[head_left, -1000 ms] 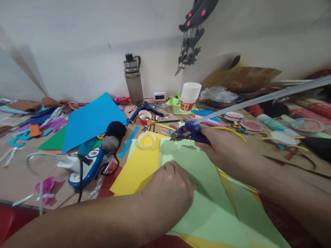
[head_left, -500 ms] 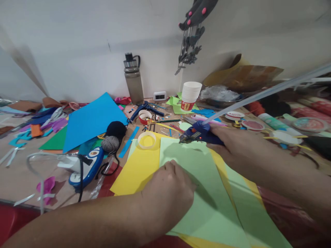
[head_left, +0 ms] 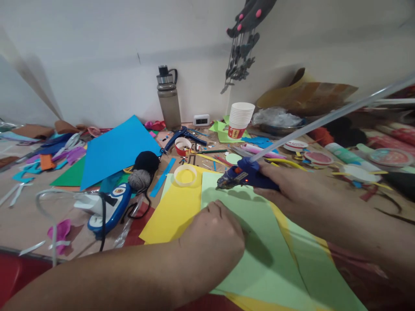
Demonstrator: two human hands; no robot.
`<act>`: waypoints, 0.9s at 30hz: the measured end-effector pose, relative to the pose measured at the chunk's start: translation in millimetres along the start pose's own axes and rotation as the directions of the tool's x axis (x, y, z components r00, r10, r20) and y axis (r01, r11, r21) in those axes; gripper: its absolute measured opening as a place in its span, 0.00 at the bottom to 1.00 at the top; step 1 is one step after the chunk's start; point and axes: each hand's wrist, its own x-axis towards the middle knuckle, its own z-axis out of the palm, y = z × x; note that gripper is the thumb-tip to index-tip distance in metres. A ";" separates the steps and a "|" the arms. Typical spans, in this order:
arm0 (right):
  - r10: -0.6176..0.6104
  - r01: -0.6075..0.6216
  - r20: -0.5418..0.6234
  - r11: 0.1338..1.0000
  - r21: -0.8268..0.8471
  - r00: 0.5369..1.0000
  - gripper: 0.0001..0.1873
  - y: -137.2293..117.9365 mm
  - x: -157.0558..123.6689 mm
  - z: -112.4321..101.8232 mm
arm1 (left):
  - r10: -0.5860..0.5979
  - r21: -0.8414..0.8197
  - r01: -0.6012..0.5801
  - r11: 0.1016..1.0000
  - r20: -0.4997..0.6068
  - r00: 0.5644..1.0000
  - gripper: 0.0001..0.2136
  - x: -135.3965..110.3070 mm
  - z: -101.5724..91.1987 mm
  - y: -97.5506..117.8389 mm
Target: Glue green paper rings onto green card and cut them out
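My right hand (head_left: 293,192) grips a blue glue gun (head_left: 244,176) with a long clear glue stick (head_left: 333,114) rising from its back to the upper right. Its nozzle points left over the far edge of a light green paper sheet (head_left: 259,246). My left hand (head_left: 210,242) is curled into a fist and presses down on the near left part of that green sheet. A yellow sheet (head_left: 175,209) lies under the green one, showing at the left.
A tape roll (head_left: 184,175) sits on the yellow sheet's far corner. A blue sheet (head_left: 113,151), yarn balls (head_left: 142,170), a grey bottle (head_left: 168,99), stacked paper cups (head_left: 239,119), a blue stapler-like tool (head_left: 108,209) and many paper scraps crowd the table.
The glue gun in my right hand shifted right along the green sheet's far edge, then came back left and slightly nearer. My left hand stayed pressed on the sheet.
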 end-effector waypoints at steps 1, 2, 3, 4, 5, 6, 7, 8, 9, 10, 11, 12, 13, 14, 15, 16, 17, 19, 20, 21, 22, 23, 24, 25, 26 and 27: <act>-0.005 0.004 0.039 1.000 0.015 0.999 0.06 -0.5 0.1 2.4 | -0.005 0.004 0.005 1.000 -0.014 1.000 0.07 0.0 0.6 0.2; -0.011 0.008 0.071 0.999 0.032 0.997 0.06 -0.6 0.2 5.3 | -0.008 0.011 0.009 1.000 -0.029 1.000 0.07 0.0 1.0 0.4; -0.016 0.011 0.091 0.999 0.049 0.996 0.06 -0.6 0.5 8.4 | -0.006 0.021 0.007 1.000 -0.043 0.999 0.07 -0.2 1.2 0.6; -0.021 0.015 0.094 0.998 0.062 0.995 0.06 -0.7 0.8 11.3 | -0.005 0.032 0.007 0.999 -0.052 0.999 0.07 -0.5 1.2 0.8; -0.017 0.011 0.089 0.998 0.064 0.996 0.06 -1.3 1.3 13.7 | -0.003 0.039 0.005 0.999 -0.056 0.998 0.06 -0.7 1.0 1.0; -0.008 0.003 0.088 0.998 0.056 0.996 0.06 -2.4 1.9 15.6 | -0.004 0.042 0.006 0.999 -0.058 0.998 0.06 -0.9 0.8 1.2; 0.002 -0.006 0.088 0.999 0.047 0.996 0.06 -3.8 2.6 16.7 | -0.007 0.043 0.009 0.999 -0.062 0.998 0.06 -1.0 0.6 1.4; 0.006 -0.010 0.084 0.999 0.039 0.996 0.07 -5.5 3.5 17.2 | -0.014 0.042 0.017 0.999 -0.068 0.998 0.06 -1.1 0.4 1.7; 0.006 -0.009 0.081 0.999 0.035 0.997 0.07 -7.2 4.5 17.3 | -0.024 0.041 0.027 0.999 -0.078 0.997 0.07 -1.0 0.3 2.0; 0.004 -0.007 0.081 0.999 0.035 0.997 0.07 -8.8 5.5 17.1 | -0.035 0.039 0.038 0.999 -0.088 0.996 0.08 -1.0 0.2 2.4; 0.004 -0.006 0.080 0.999 0.035 0.997 0.07 -9.9 6.7 17.0 | -0.041 0.037 0.045 0.998 -0.097 0.994 0.10 -0.9 0.2 2.7; 0.006 -0.008 0.076 1.000 0.030 0.997 0.07 -10.5 7.8 17.2 | -0.046 0.035 0.049 0.998 -0.101 0.994 0.11 -0.9 0.2 3.0; 0.007 -0.009 0.069 1.000 0.023 0.998 0.07 -10.6 9.0 17.9 | -0.052 0.036 0.056 0.998 -0.105 0.993 0.12 -1.0 0.3 3.3; 0.009 -0.009 0.058 1.000 0.012 0.998 0.07 -10.2 10.2 19.0 | -0.059 0.040 0.064 0.997 -0.109 0.992 0.12 -1.1 0.5 3.5; 0.009 -0.009 0.046 1.000 0.002 0.999 0.08 -9.3 11.3 20.7 | -0.062 0.044 0.067 0.997 -0.114 0.992 0.13 -1.2 0.8 3.6; 0.008 -0.007 0.032 1.000 -0.007 0.999 0.08 -8.1 12.5 22.8 | -0.064 0.046 0.070 0.997 -0.117 0.991 0.13 -1.4 1.3 3.8; 0.004 -0.004 0.018 1.000 -0.013 1.000 0.09 -6.7 13.6 25.0 | -0.067 0.045 0.073 0.996 -0.119 0.991 0.13 -1.6 1.9 3.9; -0.002 0.002 -0.001 1.000 -0.017 1.000 0.11 -3.8 15.8 29.4 | -0.067 0.035 0.071 0.997 -0.108 0.992 0.14 -2.0 3.3 4.4; -0.003 0.003 -0.006 1.000 -0.020 1.000 0.12 -2.5 16.8 31.1 | -0.063 0.026 0.066 0.997 -0.099 0.993 0.13 -2.1 4.1 4.6; -0.003 0.003 -0.009 1.000 -0.025 1.000 0.13 -1.3 17.8 32.4 | -0.062 0.017 0.064 0.998 -0.089 0.994 0.13 -2.1 4.7 4.8; 0.001 -0.001 -0.011 0.999 -0.034 1.000 0.14 -0.2 18.6 33.3 | -0.061 0.007 0.062 0.998 -0.080 0.995 0.12 -2.2 5.1 5.0; 0.008 -0.009 -0.012 0.999 -0.044 1.000 0.14 0.8 19.2 33.8 | -0.063 -0.002 0.063 0.998 -0.076 0.995 0.12 -2.1 5.3 5.2; 0.016 -0.017 -0.017 0.999 -0.052 1.000 0.14 1.7 19.7 33.9 | -0.070 -0.012 0.069 0.998 -0.072 0.995 0.12 -2.1 5.2 5.2; 0.022 -0.024 -0.023 0.998 -0.055 0.999 0.15 2.6 19.9 33.7 | -0.080 -0.021 0.078 0.997 -0.064 0.995 0.12 -2.0 4.7 5.0; 0.026 -0.028 -0.031 0.998 -0.052 0.999 0.15 3.4 20.0 33.4 | -0.090 -0.030 0.088 0.996 -0.048 0.995 0.12 -2.0 4.1 4.8; 0.027 -0.029 -0.039 0.999 -0.045 0.999 0.15 4.3 19.9 32.9 | -0.096 -0.040 0.095 0.995 -0.029 0.995 0.11 -2.0 3.4 4.5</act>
